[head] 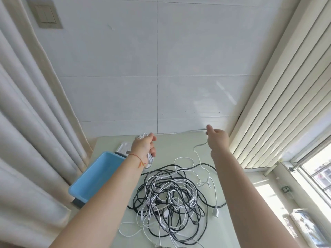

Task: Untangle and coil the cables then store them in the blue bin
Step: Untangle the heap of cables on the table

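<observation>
Up front, left hand [143, 146] grips looped white cable [149, 159]; right hand [216, 138] pinches its thin strand; black-and-white tangle [170, 199] beside smooth blue bin [95, 174].

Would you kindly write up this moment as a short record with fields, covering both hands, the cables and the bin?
left hand: grips a partly wound white coil
right hand: pinches the white cable being wound, stretched between the hands
tangle: black and white cables, knotted on the table
blue bin: at the table's left edge, no cable visible inside
stage: coiling under way, nothing stored
</observation>
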`<action>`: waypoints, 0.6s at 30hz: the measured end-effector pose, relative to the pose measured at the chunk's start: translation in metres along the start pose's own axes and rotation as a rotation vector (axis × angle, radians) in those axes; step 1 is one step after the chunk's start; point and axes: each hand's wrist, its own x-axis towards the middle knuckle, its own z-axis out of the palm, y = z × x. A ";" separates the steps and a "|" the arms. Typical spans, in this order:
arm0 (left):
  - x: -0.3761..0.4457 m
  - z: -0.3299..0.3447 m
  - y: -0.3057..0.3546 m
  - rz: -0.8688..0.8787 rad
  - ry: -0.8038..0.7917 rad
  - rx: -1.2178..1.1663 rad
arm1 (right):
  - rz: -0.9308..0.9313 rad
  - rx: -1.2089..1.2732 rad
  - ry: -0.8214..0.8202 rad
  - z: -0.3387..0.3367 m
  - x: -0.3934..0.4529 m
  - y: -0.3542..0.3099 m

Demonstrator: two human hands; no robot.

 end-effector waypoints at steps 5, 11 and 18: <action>0.016 -0.023 0.001 0.029 0.297 0.023 | 0.091 0.173 0.096 -0.026 0.010 -0.015; -0.003 0.008 -0.012 -0.146 0.037 0.195 | -0.173 -0.280 0.329 0.003 -0.002 -0.019; -0.025 0.032 0.011 -0.359 -0.391 0.021 | -0.426 -0.437 -0.596 0.038 -0.041 -0.010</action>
